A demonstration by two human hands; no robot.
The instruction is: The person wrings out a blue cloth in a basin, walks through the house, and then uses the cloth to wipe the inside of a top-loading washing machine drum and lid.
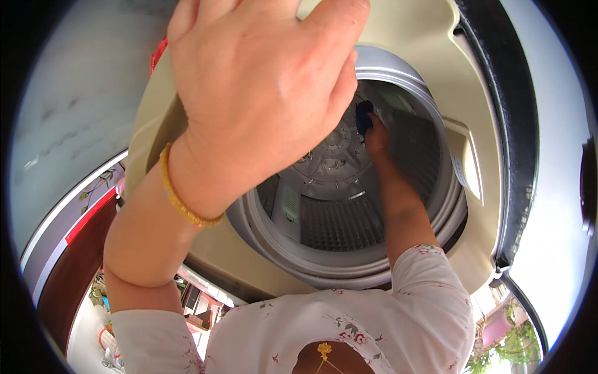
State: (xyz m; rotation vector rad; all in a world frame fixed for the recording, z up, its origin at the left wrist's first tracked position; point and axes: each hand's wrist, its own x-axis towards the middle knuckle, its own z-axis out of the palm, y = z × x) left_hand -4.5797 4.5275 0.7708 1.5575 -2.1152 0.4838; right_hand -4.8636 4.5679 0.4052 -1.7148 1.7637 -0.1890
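A top-loading washing machine stands in front of me, its beige top panel (416, 23) around a round opening. Down inside the metal drum (348, 224), my right hand (377, 135) grips a dark blue cloth (363, 117) close to the drum's bottom. My left hand (266, 79) is raised near the camera, back of the hand facing me, and covers much of the opening's left side. Its fingertips run past the top of the picture, so what they touch cannot be seen. A gold bracelet (175, 191) circles the left wrist.
The pale ring rim (299, 269) of the tub surrounds my right arm. A black-edged frame (518, 140) runs along the right side. At lower left is a dark red-brown panel (77, 266); at lower right, green plants (516, 343) and a pink pot (496, 331).
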